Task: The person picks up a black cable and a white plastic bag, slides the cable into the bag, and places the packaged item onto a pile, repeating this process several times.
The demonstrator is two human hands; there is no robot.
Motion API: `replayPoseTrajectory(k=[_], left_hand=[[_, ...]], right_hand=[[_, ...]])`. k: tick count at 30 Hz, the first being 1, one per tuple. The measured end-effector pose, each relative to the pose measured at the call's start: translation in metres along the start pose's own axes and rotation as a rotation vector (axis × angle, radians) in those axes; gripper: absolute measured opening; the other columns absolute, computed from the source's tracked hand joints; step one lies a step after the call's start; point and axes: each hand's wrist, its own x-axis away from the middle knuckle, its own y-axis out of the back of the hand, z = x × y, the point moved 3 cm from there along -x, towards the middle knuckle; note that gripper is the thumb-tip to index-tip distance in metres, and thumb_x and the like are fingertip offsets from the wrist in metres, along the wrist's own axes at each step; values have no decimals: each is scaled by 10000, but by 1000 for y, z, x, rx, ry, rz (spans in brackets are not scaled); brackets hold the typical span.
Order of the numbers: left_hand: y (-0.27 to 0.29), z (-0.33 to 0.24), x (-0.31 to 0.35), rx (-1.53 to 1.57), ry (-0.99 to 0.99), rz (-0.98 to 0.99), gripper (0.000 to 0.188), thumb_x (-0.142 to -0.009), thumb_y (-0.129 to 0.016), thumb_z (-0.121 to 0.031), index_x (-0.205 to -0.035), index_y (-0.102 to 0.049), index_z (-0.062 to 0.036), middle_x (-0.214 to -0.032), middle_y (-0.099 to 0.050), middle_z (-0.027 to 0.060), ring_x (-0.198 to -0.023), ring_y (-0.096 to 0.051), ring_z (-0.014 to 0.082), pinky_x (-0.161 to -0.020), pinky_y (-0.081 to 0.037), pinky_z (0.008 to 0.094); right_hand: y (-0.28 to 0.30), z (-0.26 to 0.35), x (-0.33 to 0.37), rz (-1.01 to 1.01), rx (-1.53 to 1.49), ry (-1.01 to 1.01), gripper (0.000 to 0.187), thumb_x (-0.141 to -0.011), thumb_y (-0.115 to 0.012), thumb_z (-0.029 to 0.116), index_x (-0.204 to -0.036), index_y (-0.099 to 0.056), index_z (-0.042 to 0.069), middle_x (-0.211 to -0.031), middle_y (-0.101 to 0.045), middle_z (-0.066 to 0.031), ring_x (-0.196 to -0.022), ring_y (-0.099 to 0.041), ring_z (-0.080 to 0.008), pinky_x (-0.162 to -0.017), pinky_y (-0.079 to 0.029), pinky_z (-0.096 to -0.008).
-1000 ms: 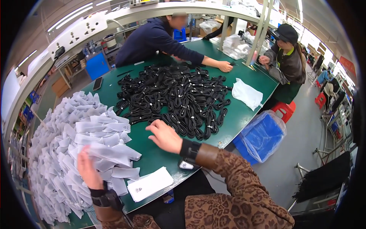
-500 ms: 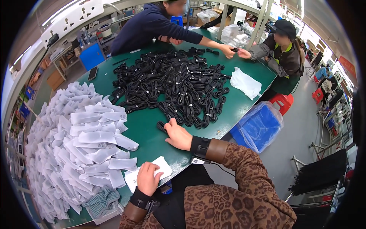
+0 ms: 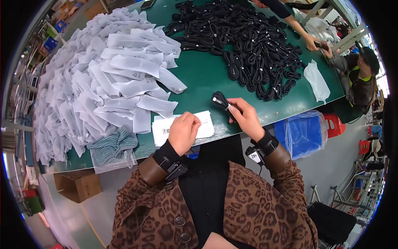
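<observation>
My right hand point(image 3: 247, 118) grips a coiled black cable point(image 3: 220, 99) with a pale metal plug end, held just above the table's near side. To its left, my left hand point(image 3: 182, 133) has thumb and fingertips pinched at the top of a small stack of flat white bags point(image 3: 205, 129). Beyond my right hand spreads a big heap of coiled black cables point(image 3: 257, 50), tied in bundles. A large mound of frosted white bags point(image 3: 132, 89) covers the table's left side.
Striped grey-green cloth point(image 3: 116, 145) lies at the near left edge of the green table point(image 3: 199, 79). A single white bag point(image 3: 317, 83) lies at right, near a blue lined bin point(image 3: 296, 133) and red stool point(image 3: 334, 124). Two co-workers' hands point(image 3: 317, 45) meet at the far right.
My right hand has lifted a coiled cable from the heap's near edge and drawn it back toward me. My left hand's fingers have closed in on the bag stack. The view has tilted down.
</observation>
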Motion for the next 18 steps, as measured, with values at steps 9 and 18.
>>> replayPoseTrajectory(k=[9,18], left_hand=[[7,-5,6,98,15,-27,69,-856,-625,2,-891,-567,11,-834,-549,142,-731,-571,294,-659,-465,338],[13,-10,-1,47,-123,-34,74,-837,-610,-8,-894,-576,-40,-893,-569,100,-855,-565,316,-746,-436,390]], right_hand=[[-8,28,43,-71,573,569,290,-867,-642,13,-1157,-648,27,-961,-571,-123,-763,-612,-241,-632,-480,-306],[-4,24,27,161,311,481,303,-862,-669,43,-1164,-652,48,-913,-575,-94,-709,-576,-209,-611,-474,-296]])
